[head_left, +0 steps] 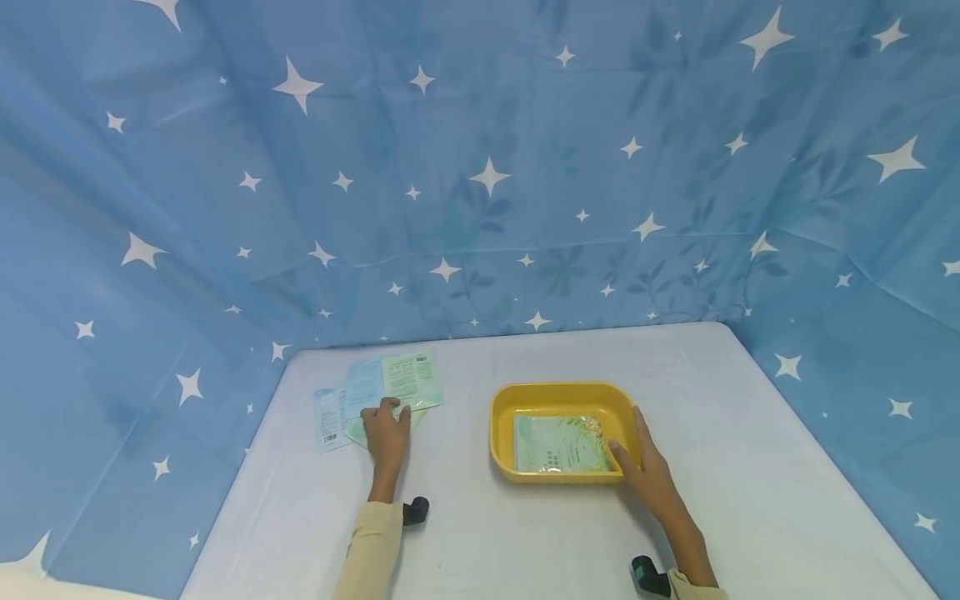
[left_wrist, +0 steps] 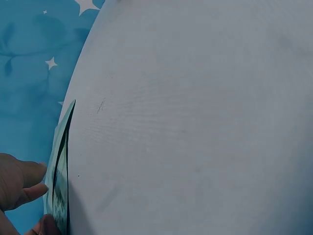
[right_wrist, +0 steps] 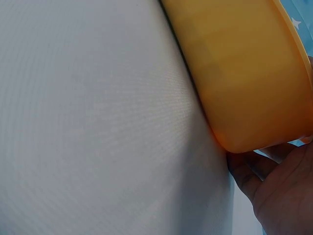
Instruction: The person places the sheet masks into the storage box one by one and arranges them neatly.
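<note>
My left hand [head_left: 387, 435] is at a loose pile of flat sachets on the left of the table, thumb and fingers spread apart at a pale green sachet [head_left: 358, 432]. In the left wrist view, fingertips [left_wrist: 36, 171] reach the side of the green sachet [left_wrist: 60, 166], with the thumb low at its near edge. Blue sachets [head_left: 330, 418] and a printed green sachet [head_left: 412, 380] lie around it. My right hand [head_left: 648, 471] grips the right side of a yellow tray [head_left: 562, 392], thumb over the rim, fingers along the outer wall. Inside lies a green sachet [head_left: 558, 446] with a leaf print.
The white-covered table [head_left: 465, 517] ends at a blue curtain [head_left: 480, 250] with white stars, which also hangs along both sides. Bare white cloth lies between the pile and the tray. Each wrist wears a small black camera.
</note>
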Demonstrator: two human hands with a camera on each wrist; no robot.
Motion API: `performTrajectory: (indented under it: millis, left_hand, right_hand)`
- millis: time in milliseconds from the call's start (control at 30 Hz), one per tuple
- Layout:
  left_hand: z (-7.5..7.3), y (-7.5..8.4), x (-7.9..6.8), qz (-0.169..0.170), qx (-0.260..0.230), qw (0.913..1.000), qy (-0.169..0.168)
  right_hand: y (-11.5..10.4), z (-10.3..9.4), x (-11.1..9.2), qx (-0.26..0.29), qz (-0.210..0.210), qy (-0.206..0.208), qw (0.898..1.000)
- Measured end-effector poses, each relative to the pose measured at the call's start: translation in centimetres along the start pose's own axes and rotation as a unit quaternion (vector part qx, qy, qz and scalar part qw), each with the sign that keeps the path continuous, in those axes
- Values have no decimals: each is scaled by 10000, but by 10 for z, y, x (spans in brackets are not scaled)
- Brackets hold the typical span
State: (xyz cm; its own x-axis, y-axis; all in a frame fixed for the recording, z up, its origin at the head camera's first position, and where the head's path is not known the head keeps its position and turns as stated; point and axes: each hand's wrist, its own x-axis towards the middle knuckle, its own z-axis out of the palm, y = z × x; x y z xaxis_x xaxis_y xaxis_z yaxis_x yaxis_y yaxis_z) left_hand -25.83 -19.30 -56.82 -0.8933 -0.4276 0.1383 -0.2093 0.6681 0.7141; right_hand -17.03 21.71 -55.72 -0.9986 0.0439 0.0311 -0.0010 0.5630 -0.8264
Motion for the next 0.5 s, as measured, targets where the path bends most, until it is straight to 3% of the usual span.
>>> performTrajectory:
  millis: [200,500]
  left_hand:
    - [1,4,4,-243,371,9990,59]
    - [3,4,9,-330,631,9975,-16]
  right_hand:
    - [2,1,1,51,-9,-9,10000]
    - [4,1,1,-23,20,13,10000]
